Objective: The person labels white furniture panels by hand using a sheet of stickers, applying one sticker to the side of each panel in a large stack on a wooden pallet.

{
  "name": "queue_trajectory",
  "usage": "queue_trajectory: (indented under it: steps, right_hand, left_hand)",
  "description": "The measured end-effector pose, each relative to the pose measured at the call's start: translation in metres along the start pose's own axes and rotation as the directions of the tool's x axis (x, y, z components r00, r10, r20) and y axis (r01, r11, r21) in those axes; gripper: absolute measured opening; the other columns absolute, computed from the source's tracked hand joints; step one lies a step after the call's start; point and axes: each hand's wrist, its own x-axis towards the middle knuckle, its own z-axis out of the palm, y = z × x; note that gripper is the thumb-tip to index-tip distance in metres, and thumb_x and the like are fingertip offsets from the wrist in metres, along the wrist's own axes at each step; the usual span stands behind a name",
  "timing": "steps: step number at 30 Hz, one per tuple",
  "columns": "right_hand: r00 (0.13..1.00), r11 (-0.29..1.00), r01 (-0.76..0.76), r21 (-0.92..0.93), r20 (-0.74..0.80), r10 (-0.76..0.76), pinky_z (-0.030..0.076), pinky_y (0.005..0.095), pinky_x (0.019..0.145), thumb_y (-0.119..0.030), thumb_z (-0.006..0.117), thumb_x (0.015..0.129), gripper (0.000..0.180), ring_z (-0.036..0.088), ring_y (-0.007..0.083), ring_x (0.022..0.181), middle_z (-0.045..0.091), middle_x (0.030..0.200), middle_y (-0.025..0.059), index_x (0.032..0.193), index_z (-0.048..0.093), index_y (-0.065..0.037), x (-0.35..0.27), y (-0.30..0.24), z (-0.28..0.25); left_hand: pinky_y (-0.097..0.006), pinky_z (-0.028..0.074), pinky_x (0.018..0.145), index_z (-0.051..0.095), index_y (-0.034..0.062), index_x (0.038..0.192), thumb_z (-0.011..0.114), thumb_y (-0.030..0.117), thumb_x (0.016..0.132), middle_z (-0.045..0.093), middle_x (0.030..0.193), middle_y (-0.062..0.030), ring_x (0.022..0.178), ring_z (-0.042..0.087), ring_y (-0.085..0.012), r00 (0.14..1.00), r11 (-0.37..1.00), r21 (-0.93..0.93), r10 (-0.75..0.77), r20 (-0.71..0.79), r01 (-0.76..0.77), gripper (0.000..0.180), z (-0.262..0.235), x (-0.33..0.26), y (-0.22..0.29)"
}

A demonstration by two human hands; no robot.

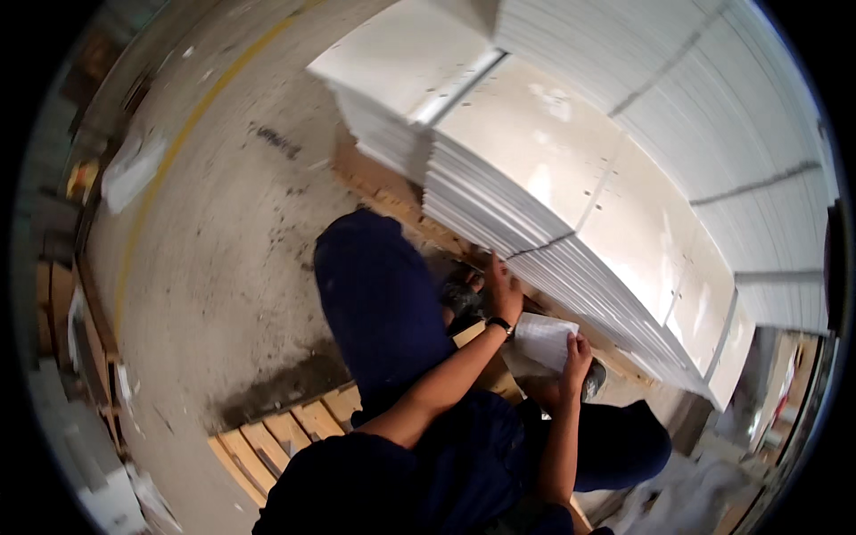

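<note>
My left hand (pixel 505 296), with a dark watch (pixel 499 325) on the wrist, reaches to the lower edge of a tall stack of white flat sheets (pixel 508 205). Its fingers are stretched and apart, with nothing seen in them; whether the fingertips touch the stack I cannot tell. My right hand (pixel 578 360) pinches the edge of a white piece of paper (pixel 546 339), which looks creased or lined. The paper is between my knees, just below the stack's side.
Dark straps (pixel 462 87) run around the stack, which rests on a wooden pallet (pixel 392 192). Wooden slats (pixel 285 432) lie under and beside me. A yellow line (pixel 183 134) crosses the concrete floor at left. Clear plastic wrap (pixel 669 490) lies at lower right.
</note>
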Motion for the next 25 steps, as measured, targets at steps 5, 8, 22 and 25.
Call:
queue_trajectory:
  steps: [5, 8, 22, 25]
  right_hand:
    - [1.0, 1.0, -0.004, -0.016, -0.023, 0.003, 0.035, 0.0212, 0.059, -0.018, 0.058, 0.087, 0.017, 0.042, 0.0056, 0.065, 0.052, 0.071, -0.0034, 0.08, 0.058, -0.002, 0.0, -0.009, 0.005]
    - [0.997, 0.999, -0.025, 0.024, -0.076, 0.027, 0.035, 0.0205, 0.058, -0.017, 0.06, 0.085, 0.017, 0.042, 0.0047, 0.064, 0.052, 0.071, -0.0045, 0.082, 0.059, -0.001, 0.0, 0.0, 0.003]
    - [0.998, 0.982, -0.063, -0.179, -0.036, 0.058, 0.044, 0.0288, 0.064, -0.012, 0.064, 0.077, 0.016, 0.057, 0.0149, 0.066, 0.06, 0.072, 0.0131, 0.089, 0.06, -0.002, -0.007, -0.008, 0.0]
    - [0.998, 0.989, -0.053, -0.137, -0.043, 0.047, 0.045, 0.0331, 0.064, -0.012, 0.063, 0.078, 0.015, 0.06, 0.0237, 0.067, 0.063, 0.075, 0.0156, 0.089, 0.06, -0.002, -0.008, 0.001, -0.002]
  left_hand:
    - [-0.035, 0.046, 0.073, 0.055, 0.0073, 0.11, 0.056, 0.006, 0.083, 0.059, 0.088, -0.0084, 0.081, 0.057, -0.024, 0.951, 0.994, 0.048, -0.111, 0.289, 0.101, 0.027, -0.01, -0.019, -0.008]
    - [-0.035, 0.046, 0.074, 0.06, 0.0064, 0.1, 0.055, 0.019, 0.086, 0.062, 0.091, -0.0117, 0.086, 0.059, -0.026, 0.798, 0.983, 0.167, -0.155, 0.583, 0.069, 0.02, -0.009, -0.031, -0.001]
    - [-0.026, 0.039, 0.086, 0.055, 0.005, 0.116, 0.061, 0.024, 0.086, 0.058, 0.105, 0.0005, 0.096, 0.052, -0.0104, 0.413, 0.728, -0.017, -0.37, 0.832, 0.685, 0.036, -0.019, -0.007, -0.016]
    - [-0.028, 0.029, 0.101, 0.046, 0.0084, 0.128, 0.064, 0.021, 0.083, 0.04, 0.134, -0.0062, 0.126, 0.032, -0.0144, 0.42, 0.829, 0.001, -0.285, 0.862, 0.56, 0.049, -0.02, -0.002, 0.005]
